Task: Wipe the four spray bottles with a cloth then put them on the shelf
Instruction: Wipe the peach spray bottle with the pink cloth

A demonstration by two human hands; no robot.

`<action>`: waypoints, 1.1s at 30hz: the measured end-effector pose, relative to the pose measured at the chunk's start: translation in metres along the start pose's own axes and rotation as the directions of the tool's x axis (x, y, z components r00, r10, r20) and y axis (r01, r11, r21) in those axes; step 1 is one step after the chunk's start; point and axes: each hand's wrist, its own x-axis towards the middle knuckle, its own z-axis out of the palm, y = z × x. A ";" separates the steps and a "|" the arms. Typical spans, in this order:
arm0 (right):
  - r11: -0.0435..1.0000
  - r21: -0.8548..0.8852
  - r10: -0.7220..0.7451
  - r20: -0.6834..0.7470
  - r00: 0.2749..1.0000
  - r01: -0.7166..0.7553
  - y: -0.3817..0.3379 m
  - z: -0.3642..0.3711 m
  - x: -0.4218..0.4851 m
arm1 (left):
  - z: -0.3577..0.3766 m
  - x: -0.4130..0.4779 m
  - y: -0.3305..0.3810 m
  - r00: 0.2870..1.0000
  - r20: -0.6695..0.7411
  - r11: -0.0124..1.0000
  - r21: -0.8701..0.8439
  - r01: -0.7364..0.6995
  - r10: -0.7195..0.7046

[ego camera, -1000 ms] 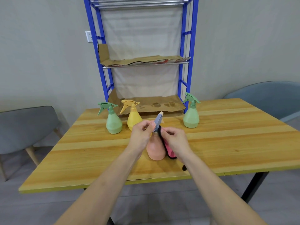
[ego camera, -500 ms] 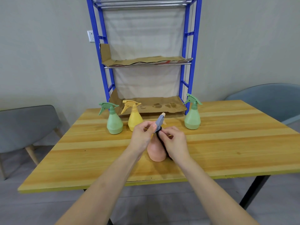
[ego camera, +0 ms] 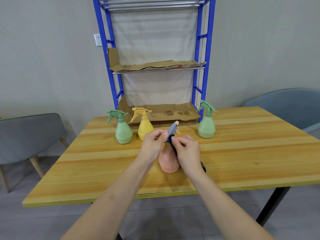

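Observation:
A pink spray bottle [ego camera: 167, 161] stands on the wooden table [ego camera: 242, 153] in front of me. My left hand [ego camera: 153, 146] pinches its grey-blue spray head [ego camera: 171, 130]. My right hand [ego camera: 187, 153] grips a dark cloth [ego camera: 173, 147] pressed against the bottle's neck; a bit of the cloth shows behind my wrist. Two green spray bottles [ego camera: 123, 129] [ego camera: 207, 124] and a yellow one [ego camera: 144, 124] stand farther back on the table. Behind them rises the blue shelf [ego camera: 200, 66].
Cardboard sheets line the shelf's lower level [ego camera: 166, 113] and middle level [ego camera: 155, 66]. A grey chair [ego camera: 29, 135] sits at the left, a blue-grey chair [ego camera: 285, 108] at the right. The wall is close behind the shelf.
My right hand has drawn the cloth up from the bottle's side to its neck, so the pink part of the cloth is now hidden. The left hand keeps its hold on the spray head.

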 end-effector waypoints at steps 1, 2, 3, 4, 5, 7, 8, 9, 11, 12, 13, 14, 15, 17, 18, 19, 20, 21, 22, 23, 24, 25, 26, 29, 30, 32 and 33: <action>1.000 0.011 0.015 0.018 1.000 -0.015 -0.001 -0.002 0.003 | 0.000 0.001 0.000 1.000 0.007 1.000 0.004 0.000 0.000; 0.999 0.040 0.032 0.029 0.999 -0.033 -0.002 -0.003 0.006 | -0.001 0.001 -0.001 1.000 0.011 1.000 0.008 -0.001 0.001; 0.995 0.081 0.055 0.039 0.998 -0.058 -0.003 -0.004 0.007 | -0.001 0.001 -0.001 1.000 0.012 1.000 0.012 -0.002 0.002; 0.990 0.114 0.082 0.051 0.995 -0.088 -0.001 -0.004 0.008 | -0.001 0.001 -0.001 1.000 0.013 1.000 0.013 -0.003 0.003; 0.985 0.134 0.104 0.065 0.992 -0.112 0.001 -0.004 0.008 | -0.001 0.002 0.000 1.000 0.010 1.000 0.012 -0.007 0.006; 0.983 0.138 0.112 0.095 0.989 -0.124 0.009 -0.004 0.009 | 0.000 0.002 0.000 1.000 0.003 1.000 0.006 -0.015 0.015; 0.985 0.133 0.096 0.099 0.990 -0.108 0.012 -0.005 0.007 | 0.001 0.002 0.000 1.000 0.001 1.000 0.002 -0.017 0.017; 0.990 0.116 0.070 0.094 0.993 -0.081 0.014 -0.005 0.006 | 0.001 0.002 0.001 1.000 -0.003 1.000 0.001 -0.019 0.019; 1.000 0.028 -0.016 0.084 0.996 0.014 0.013 -0.005 0.002 | 0.002 0.001 0.000 1.000 -0.008 1.000 -0.003 -0.019 0.019; 0.997 -0.040 -0.070 0.074 0.995 0.073 0.012 -0.005 0.001 | 0.002 0.000 0.000 1.000 -0.010 1.000 -0.011 -0.017 0.017; 0.984 -0.123 -0.123 0.056 0.991 0.129 0.009 -0.004 -0.001 | 0.003 -0.001 0.001 1.000 -0.012 1.000 -0.021 -0.015 0.015; 0.962 -0.210 -0.172 0.040 0.984 0.176 0.007 -0.002 -0.002 | 0.004 -0.002 0.001 1.000 -0.017 0.999 -0.029 -0.014 0.013; 0.933 -0.292 -0.214 0.028 0.976 0.213 0.004 0.000 -0.003 | 0.005 -0.003 0.001 1.000 -0.024 0.999 -0.035 -0.012 0.011; 0.895 -0.377 -0.249 0.021 0.968 0.238 0.002 0.003 -0.002 | 0.005 -0.004 0.001 0.999 -0.037 0.999 -0.046 -0.004 0.002; 0.903 -0.366 -0.235 0.020 0.972 0.226 0.001 0.004 -0.001 | 0.004 -0.004 0.001 0.999 -0.036 0.999 -0.050 -0.002 0.000; 0.927 -0.318 -0.201 0.021 0.979 0.197 0.002 0.003 -0.001 | 0.003 -0.004 0.001 1.000 -0.030 0.999 -0.049 -0.001 0.000; 0.956 -0.247 -0.155 0.028 0.988 0.157 0.002 0.002 0.000 | 0.002 -0.003 0.001 1.000 -0.020 0.999 -0.042 0.000 -0.001; 0.979 -0.169 -0.107 0.042 0.993 0.113 0.003 -0.001 0.001 | 0.001 -0.002 0.001 1.000 -0.010 1.000 -0.031 0.001 -0.001; 0.992 -0.104 -0.064 0.062 0.996 0.070 0.004 -0.004 0.002 | 0.001 -0.001 0.001 1.000 -0.003 1.000 -0.019 0.002 -0.002; 0.998 -0.054 -0.026 0.085 0.996 0.031 0.004 -0.006 0.003 | 0.001 0.000 0.001 1.000 -0.001 1.000 -0.010 0.003 -0.003; 1.000 -0.018 0.006 0.107 0.994 -0.004 0.004 -0.009 0.004 | 0.001 0.001 0.002 1.000 -0.004 1.000 -0.004 0.007 -0.007; 1.000 0.001 0.029 0.126 0.992 -0.029 0.003 -0.011 0.005 | 0.001 0.001 0.002 1.000 -0.005 1.000 0.000 0.009 -0.009; 0.999 0.007 0.040 0.139 0.989 -0.042 0.001 -0.012 0.006 | 0.001 0.001 0.004 1.000 -0.003 1.000 0.003 0.009 -0.009; 0.998 -0.001 0.057 0.130 0.990 -0.058 0.000 -0.014 0.004 | 0.000 0.001 0.006 1.000 0.001 1.000 0.021 0.017 -0.017; 0.998 0.008 0.066 0.119 0.991 -0.068 0.001 -0.015 0.002 | 0.000 0.001 0.006 1.000 -0.006 0.999 0.031 0.018 -0.018; 0.993 0.059 0.091 0.096 0.991 -0.097 0.003 -0.018 -0.003 | 0.000 -0.001 0.010 1.000 -0.013 0.998 0.069 0.011 -0.010; 0.988 0.103 0.106 0.071 0.992 -0.113 0.004 -0.020 -0.005 | 0.000 -0.002 0.012 1.000 -0.016 0.995 0.096 -0.003 0.005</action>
